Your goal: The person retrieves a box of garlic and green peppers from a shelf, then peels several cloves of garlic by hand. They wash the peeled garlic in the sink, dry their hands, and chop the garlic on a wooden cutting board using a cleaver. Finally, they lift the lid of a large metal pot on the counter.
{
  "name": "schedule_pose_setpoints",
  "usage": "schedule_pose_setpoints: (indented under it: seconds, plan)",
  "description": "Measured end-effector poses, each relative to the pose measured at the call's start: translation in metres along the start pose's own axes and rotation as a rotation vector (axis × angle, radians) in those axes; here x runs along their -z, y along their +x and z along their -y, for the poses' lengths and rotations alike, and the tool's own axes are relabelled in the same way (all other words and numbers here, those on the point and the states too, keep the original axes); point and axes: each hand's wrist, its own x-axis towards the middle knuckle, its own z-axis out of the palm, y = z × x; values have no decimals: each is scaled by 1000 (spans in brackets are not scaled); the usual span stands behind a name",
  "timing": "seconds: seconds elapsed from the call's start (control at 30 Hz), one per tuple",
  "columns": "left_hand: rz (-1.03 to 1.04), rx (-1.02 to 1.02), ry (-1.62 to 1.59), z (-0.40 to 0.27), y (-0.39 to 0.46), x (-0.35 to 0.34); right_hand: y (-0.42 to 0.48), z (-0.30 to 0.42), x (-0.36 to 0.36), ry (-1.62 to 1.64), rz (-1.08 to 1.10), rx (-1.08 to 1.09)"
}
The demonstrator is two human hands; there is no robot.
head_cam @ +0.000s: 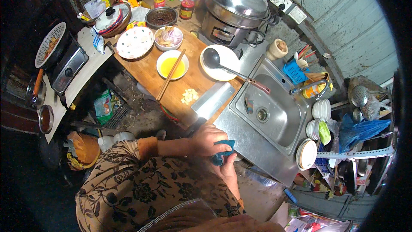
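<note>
In front of my body, my left hand [209, 140] and my right hand [228, 169] meet around a dark teal cloth [219, 158]. Both are closed on it, left over right. Just beyond them a cleaver [213, 101] lies flat on the wooden cutting board [145, 75], its dark handle partly behind my left hand. Chopped garlic [189, 96] sits beside the blade. A bowl of yellow beaten egg [172, 66] has chopsticks [171, 74] laid across it. Behind stand a bowl of sliced onion [169, 37] and a flowered plate [134, 42].
A ladle [212, 58] rests over a white bowl [228, 54], its handle reaching above the steel sink [280, 106]. A large steel cooker [236, 13] stands at the back. To the left, a pan [51, 45] with food sits on a stove [70, 67]. Stacked bowls [321, 109] line the right.
</note>
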Motion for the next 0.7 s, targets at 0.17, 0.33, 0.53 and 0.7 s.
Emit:
schedule_pose_setpoints:
  seconds: [0.17, 0.33, 0.53, 0.7]
  plan:
    - [-35, -275, 95, -9, 12, 9, 7, 13, -18, 122, -13, 54]
    - [57, 13, -163, -20, 6, -12, 9, 14, -8, 403, -170, 79]
    - [100, -88, -286, -18, 13, -11, 10, 3, -3, 535, -174, 131]
    - [61, -64, -231, -17, 8, -6, 4, -10, 11, 596, -121, 139]
